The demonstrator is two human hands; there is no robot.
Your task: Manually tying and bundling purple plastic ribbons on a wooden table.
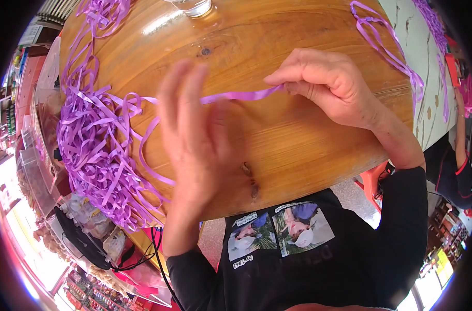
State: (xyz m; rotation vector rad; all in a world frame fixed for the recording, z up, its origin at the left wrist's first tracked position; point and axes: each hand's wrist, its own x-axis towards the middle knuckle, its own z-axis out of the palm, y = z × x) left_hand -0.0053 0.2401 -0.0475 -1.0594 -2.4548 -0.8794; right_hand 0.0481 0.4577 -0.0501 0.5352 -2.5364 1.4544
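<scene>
Over the wooden table (298, 155), my right hand (324, 85) pinches the end of a purple ribbon (241, 96) between thumb and fingers. From there the ribbon stretches leftward, passes behind my left hand (192, 124) and runs toward a big tangled heap of purple ribbon (98, 150) at the table's left edge. My left hand is raised in front of the strand with its fingers extended and apart, smeared by motion. Nothing shows in its fingers. A loose loop of the same ribbon curves below it, partly hidden by the wrist.
A clear glass (194, 6) stands at the far edge. More ribbon lies at the far left, and a knotted purple strand (386, 44) hangs over the right edge beside a white marbled surface (432, 93). At far right is another person's arm (460, 127). A red stool (370, 186) stands below.
</scene>
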